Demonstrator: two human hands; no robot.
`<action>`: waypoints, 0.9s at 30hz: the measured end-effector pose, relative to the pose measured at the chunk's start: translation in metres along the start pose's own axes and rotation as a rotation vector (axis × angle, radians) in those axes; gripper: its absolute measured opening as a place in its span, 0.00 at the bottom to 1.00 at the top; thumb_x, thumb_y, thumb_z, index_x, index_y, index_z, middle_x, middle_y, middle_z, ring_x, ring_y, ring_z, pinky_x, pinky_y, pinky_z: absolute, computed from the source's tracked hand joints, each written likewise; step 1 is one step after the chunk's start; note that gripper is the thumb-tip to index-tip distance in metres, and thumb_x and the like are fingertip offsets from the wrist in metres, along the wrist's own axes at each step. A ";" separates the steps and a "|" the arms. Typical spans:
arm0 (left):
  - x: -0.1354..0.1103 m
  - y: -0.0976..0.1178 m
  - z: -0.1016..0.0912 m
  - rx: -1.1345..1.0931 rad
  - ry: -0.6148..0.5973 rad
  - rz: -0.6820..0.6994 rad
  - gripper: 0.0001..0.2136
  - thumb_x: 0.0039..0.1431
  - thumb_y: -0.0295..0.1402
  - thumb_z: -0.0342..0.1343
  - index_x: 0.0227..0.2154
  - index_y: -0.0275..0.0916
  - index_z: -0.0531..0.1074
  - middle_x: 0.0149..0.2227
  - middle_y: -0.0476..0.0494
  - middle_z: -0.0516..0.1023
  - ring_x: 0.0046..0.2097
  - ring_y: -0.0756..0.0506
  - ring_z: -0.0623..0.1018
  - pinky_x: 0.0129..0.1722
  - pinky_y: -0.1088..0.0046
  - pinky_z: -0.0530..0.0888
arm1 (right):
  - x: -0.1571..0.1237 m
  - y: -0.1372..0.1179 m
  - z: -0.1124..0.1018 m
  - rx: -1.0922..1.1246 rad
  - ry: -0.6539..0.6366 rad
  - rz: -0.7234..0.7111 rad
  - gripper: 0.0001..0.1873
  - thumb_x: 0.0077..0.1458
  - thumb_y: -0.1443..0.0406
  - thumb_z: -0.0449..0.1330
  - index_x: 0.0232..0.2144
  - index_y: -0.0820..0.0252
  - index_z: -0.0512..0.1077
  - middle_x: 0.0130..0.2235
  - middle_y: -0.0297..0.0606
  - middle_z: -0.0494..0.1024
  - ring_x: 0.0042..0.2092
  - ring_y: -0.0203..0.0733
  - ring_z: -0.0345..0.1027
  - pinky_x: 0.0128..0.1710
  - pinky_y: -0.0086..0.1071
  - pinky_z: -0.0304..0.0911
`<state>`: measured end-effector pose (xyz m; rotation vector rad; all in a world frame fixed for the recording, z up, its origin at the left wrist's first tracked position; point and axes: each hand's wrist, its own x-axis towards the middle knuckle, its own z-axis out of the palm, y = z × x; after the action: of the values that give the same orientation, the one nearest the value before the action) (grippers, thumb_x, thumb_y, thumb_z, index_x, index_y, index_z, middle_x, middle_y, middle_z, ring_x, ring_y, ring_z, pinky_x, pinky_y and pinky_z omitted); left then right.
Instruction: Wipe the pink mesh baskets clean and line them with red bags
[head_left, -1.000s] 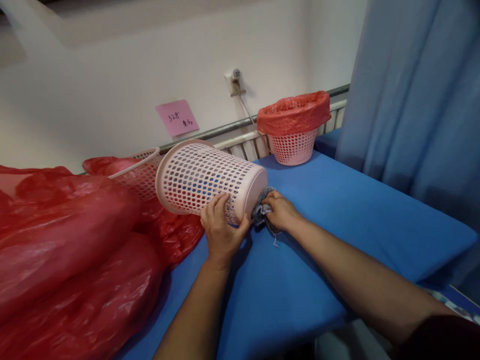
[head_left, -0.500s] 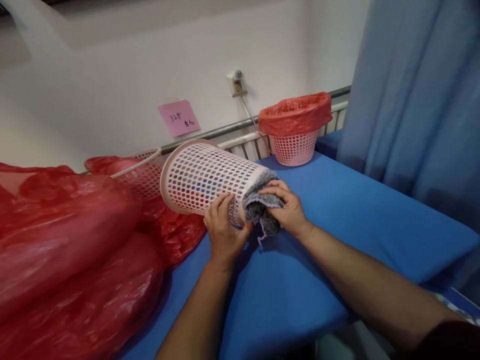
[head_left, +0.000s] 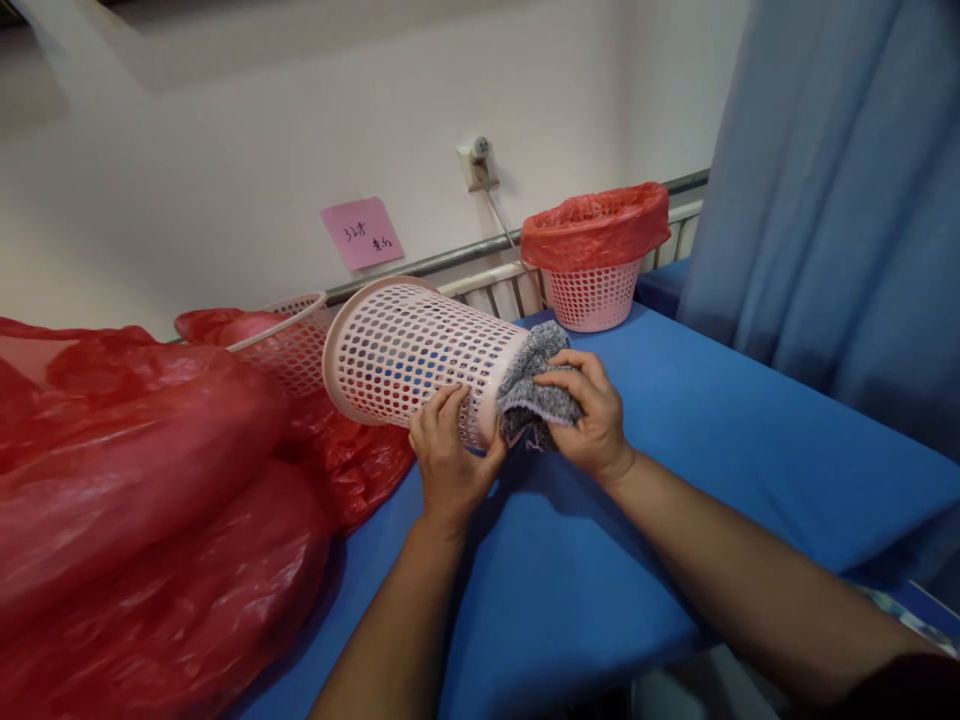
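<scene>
A pale pink perforated wastebasket (head_left: 420, 350) lies tilted on its side above the blue surface, its wide rim to the left and its base to the right. My left hand (head_left: 454, 455) grips its lower side near the base, fingers on the holes and thumb at the bottom edge. Bunched in my right hand (head_left: 592, 410) is a grey cloth (head_left: 536, 385) with a light edge, pressed against the base of the basket. The cloth hides most of that base.
Red plastic bags (head_left: 150, 500) are heaped at the left, partly around another pink basket (head_left: 300, 345). A smaller basket (head_left: 596, 295) with a red liner stands at the back. Behind are a metal rail (head_left: 450, 262) and a wall socket (head_left: 478, 165); a blue curtain (head_left: 840, 200) hangs right.
My right hand has shifted slightly up and right with the cloth, which now spreads more over the basket's base. My left hand and the basket have hardly moved.
</scene>
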<state>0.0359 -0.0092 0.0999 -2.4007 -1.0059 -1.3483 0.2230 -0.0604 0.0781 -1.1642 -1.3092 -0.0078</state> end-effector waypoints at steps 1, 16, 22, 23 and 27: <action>0.000 -0.001 0.000 -0.011 -0.008 0.011 0.27 0.54 0.38 0.64 0.57 0.39 0.68 0.56 0.33 0.74 0.57 0.33 0.72 0.59 0.52 0.66 | -0.001 -0.006 -0.003 0.020 -0.020 -0.103 0.19 0.51 0.68 0.61 0.47 0.51 0.78 0.54 0.42 0.72 0.57 0.50 0.69 0.60 0.44 0.66; 0.003 0.004 0.000 0.013 0.005 0.016 0.26 0.50 0.34 0.66 0.54 0.39 0.69 0.54 0.34 0.75 0.57 0.33 0.73 0.59 0.51 0.67 | 0.021 0.053 0.024 -0.290 -0.213 0.600 0.17 0.56 0.67 0.57 0.47 0.60 0.76 0.48 0.46 0.78 0.51 0.49 0.73 0.56 0.42 0.66; 0.002 0.004 0.000 0.011 0.012 0.026 0.26 0.52 0.34 0.66 0.54 0.39 0.69 0.55 0.33 0.75 0.57 0.33 0.74 0.59 0.51 0.67 | 0.001 0.008 0.023 -0.361 -0.531 0.488 0.13 0.57 0.61 0.58 0.42 0.61 0.75 0.44 0.52 0.81 0.45 0.55 0.76 0.47 0.42 0.68; 0.002 0.004 0.000 0.010 0.014 0.026 0.26 0.52 0.34 0.66 0.55 0.39 0.69 0.55 0.33 0.75 0.57 0.34 0.74 0.59 0.51 0.68 | -0.001 0.000 0.022 -0.359 -0.557 0.471 0.13 0.58 0.60 0.58 0.42 0.61 0.75 0.44 0.51 0.81 0.44 0.54 0.76 0.47 0.42 0.68; 0.000 0.003 0.004 -0.037 -0.018 0.045 0.25 0.57 0.34 0.64 0.57 0.39 0.68 0.57 0.33 0.75 0.59 0.35 0.74 0.61 0.51 0.68 | 0.000 -0.009 0.016 -0.314 -0.399 0.431 0.11 0.56 0.61 0.58 0.41 0.58 0.74 0.44 0.46 0.80 0.45 0.50 0.75 0.48 0.40 0.68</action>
<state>0.0405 -0.0101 0.0981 -2.4513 -0.9337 -1.3443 0.2061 -0.0535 0.0810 -1.7663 -1.4057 0.3611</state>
